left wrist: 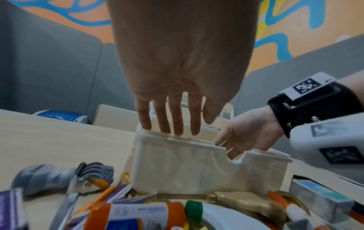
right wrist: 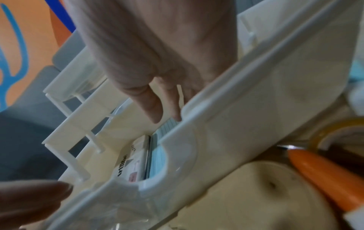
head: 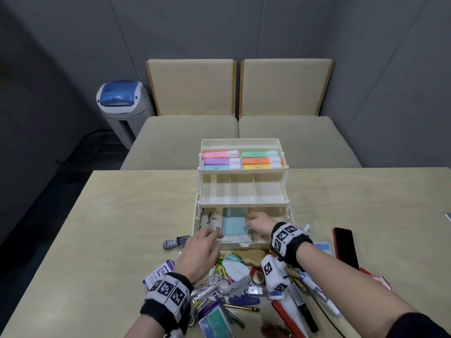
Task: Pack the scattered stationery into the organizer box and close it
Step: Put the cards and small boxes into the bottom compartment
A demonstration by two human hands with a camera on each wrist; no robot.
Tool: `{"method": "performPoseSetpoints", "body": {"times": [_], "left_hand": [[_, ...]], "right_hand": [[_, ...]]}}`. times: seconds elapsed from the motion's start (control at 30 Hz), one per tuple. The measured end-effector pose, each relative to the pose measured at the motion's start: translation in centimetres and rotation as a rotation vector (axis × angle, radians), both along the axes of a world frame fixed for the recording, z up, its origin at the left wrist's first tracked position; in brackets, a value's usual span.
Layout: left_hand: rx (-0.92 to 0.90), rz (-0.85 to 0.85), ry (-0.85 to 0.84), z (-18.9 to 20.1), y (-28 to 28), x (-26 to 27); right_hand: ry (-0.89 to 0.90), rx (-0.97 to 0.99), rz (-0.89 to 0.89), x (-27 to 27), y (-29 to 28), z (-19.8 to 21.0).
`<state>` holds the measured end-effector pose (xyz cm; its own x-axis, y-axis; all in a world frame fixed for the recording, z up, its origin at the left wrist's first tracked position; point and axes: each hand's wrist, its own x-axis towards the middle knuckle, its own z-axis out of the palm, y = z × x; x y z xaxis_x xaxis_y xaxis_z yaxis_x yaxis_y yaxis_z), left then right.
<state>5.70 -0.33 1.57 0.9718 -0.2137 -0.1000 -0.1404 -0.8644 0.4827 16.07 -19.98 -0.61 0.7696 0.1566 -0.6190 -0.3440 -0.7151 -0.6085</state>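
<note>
On the pale table (head: 122, 215) the tiered organizer box (head: 244, 245) stood open; the left hand (head: 201, 250) lay flat-fingered on its near rim, and the right hand (head: 260, 226) reached inside, fingers loose, touching blue sticky notes (head: 234, 226).

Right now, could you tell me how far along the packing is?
Done: highlighters fill the organizer box's top tray. In hand: both hands, left and right, settle a light blue pack in the bottom compartment. Left: the middle tray looks empty, a stationery pile remains on the table, and the box is open.
</note>
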Motion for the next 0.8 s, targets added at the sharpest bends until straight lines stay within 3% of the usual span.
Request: {"method": "performPoseSetpoints", "body": {"times": [0.1, 0.2, 0.3, 0.5, 0.7, 0.8], "left_hand": [[-0.022, 0.013, -0.025, 0.0, -0.2, -0.3], [-0.082, 0.060, -0.059, -0.2, -0.2, -1.1], [-0.155, 0.089, -0.094, -0.3, -0.7, -2.4], [-0.140, 0.000, 0.093, -2.3, -1.5, -4.9], [-0.120, 0.057, 0.151, -2.8, -0.7, -6.0], [-0.118, 0.125, 0.159, -2.7, 0.4, -6.6]], "right_hand": [[-0.177, 0.030, 0.051, -1.6, -1.8, 1.5], [-0.364, 0.146, -0.084, -4.3, -4.1, 3.1], [-0.503, 0.117, -0.163, -7.9, -5.6, 3.1], [-0.434, -0.065, 0.108, -15.1, -7.2, -0.2], [-0.491, -0.331, -0.155, -14.5, -11.4, -1.6], [-0.459, -0.557, -0.138, -13.4, -12.9, -1.7]]}}
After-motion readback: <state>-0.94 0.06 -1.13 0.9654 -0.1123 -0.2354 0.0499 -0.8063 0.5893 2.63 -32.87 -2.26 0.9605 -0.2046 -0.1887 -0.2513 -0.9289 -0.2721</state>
